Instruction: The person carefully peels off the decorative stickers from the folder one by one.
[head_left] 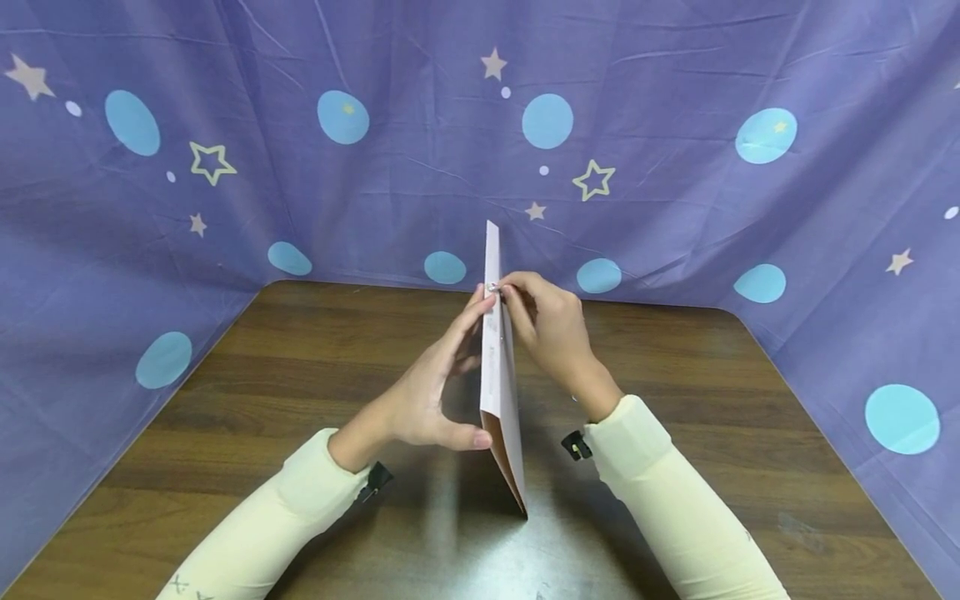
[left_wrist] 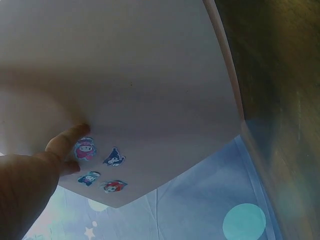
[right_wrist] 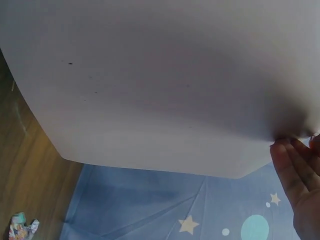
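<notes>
A pale pink card (head_left: 501, 400) stands on edge on the wooden table (head_left: 300, 392), seen almost edge-on from the head view. My left hand (head_left: 442, 375) grips it from the left, thumb low and fingertips high on the edge. My right hand (head_left: 528, 312) pinches the same upper edge from the right, where a tiny shiny spot shows. In the left wrist view, the card (left_wrist: 140, 85) carries several small cartoon stickers (left_wrist: 97, 167) beside my fingers (left_wrist: 67, 142). In the right wrist view the card's face (right_wrist: 160, 85) is blank, with my fingertips (right_wrist: 292, 170) at its rim.
A purple cloth with stars and blue dots (head_left: 637, 167) hangs behind and at both sides of the table. A small crumpled colourful scrap (right_wrist: 22, 225) lies on the wood at the right of the card. Cream sleeves (head_left: 262, 525) cover both forearms.
</notes>
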